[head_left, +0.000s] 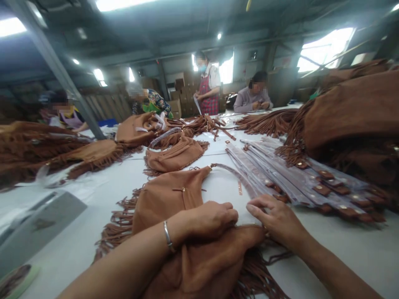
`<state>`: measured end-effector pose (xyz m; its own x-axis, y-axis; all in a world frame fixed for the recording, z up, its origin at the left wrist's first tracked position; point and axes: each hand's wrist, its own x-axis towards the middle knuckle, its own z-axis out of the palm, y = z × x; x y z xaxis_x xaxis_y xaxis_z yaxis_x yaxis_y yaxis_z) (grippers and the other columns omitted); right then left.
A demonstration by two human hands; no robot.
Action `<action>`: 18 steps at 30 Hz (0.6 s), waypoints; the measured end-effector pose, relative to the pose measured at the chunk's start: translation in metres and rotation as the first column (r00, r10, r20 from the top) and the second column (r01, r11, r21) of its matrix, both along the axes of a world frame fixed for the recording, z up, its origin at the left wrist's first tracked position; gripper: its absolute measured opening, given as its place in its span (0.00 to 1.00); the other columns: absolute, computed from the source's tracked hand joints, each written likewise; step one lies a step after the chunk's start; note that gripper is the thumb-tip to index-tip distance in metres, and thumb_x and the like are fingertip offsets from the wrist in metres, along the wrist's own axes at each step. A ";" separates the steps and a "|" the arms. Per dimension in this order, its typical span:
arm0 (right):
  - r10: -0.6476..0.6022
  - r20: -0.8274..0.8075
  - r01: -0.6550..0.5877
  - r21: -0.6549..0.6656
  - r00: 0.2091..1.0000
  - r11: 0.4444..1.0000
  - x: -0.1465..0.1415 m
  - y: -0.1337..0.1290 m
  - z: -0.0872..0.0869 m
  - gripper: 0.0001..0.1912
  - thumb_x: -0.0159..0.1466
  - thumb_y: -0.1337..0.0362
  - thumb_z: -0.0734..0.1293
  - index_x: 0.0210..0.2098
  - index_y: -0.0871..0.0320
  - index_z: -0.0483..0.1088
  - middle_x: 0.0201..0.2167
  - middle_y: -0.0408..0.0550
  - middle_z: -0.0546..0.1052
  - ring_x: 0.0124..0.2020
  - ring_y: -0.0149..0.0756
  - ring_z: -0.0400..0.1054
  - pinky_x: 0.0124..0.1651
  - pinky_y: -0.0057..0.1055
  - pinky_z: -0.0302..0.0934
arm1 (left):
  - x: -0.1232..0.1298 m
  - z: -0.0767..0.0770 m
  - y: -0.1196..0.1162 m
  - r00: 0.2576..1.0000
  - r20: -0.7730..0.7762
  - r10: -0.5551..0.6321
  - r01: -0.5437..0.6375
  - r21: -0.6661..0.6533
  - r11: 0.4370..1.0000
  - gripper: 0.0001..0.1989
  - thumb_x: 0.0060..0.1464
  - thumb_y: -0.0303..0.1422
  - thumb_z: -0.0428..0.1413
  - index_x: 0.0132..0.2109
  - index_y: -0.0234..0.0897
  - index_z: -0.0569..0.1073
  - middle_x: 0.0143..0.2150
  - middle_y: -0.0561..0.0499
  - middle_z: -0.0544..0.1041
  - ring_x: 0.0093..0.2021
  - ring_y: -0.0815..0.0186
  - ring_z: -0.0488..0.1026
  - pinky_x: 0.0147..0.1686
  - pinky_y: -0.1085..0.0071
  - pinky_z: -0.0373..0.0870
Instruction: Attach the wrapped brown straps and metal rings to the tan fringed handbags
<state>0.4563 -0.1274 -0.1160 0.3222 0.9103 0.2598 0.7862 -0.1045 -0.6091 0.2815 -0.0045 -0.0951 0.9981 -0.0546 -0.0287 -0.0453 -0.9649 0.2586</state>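
Bag, brown and fringed, lies near on white table; left hand curls fingers at its opening, right hand half-open by strap; grip unclear.

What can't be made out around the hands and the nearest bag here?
All in the head view:
- Anything inside the left hand: hidden by its curled fingers.
- Whether the right hand grips the bag: contact hidden by the hand.
- The bag's near end: cut off by the bottom edge.
- Markings on the wrapped straps' metal fittings: too small, blurred.
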 end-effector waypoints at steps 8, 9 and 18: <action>-0.129 0.048 0.123 0.112 0.991 0.986 0.011 0.005 -0.012 0.19 0.53 0.53 0.57 0.34 0.58 0.71 0.38 0.53 0.72 0.44 0.46 0.66 0.48 0.42 0.60 | -0.070 0.041 0.028 0.709 0.312 0.632 -0.574 -0.265 0.775 0.29 0.55 0.39 0.50 0.62 0.37 0.55 0.65 0.44 0.51 0.66 0.57 0.43 0.63 0.57 0.41; -0.137 0.042 0.132 0.104 0.990 0.986 0.012 0.005 -0.011 0.19 0.53 0.52 0.57 0.33 0.58 0.71 0.38 0.53 0.72 0.44 0.46 0.66 0.48 0.43 0.60 | -0.087 0.042 0.034 0.565 0.324 0.759 -0.685 -0.329 0.650 0.34 0.50 0.39 0.55 0.61 0.34 0.56 0.65 0.42 0.51 0.66 0.53 0.41 0.63 0.54 0.39; -0.094 -0.036 0.095 0.045 0.995 0.994 0.022 0.016 -0.026 0.20 0.48 0.48 0.59 0.29 0.55 0.73 0.36 0.53 0.75 0.42 0.52 0.68 0.48 0.50 0.60 | -0.155 0.022 0.037 0.386 -0.471 0.793 -0.574 -0.795 -0.193 0.28 0.38 0.49 0.60 0.42 0.32 0.72 0.40 0.40 0.77 0.40 0.51 0.74 0.39 0.55 0.72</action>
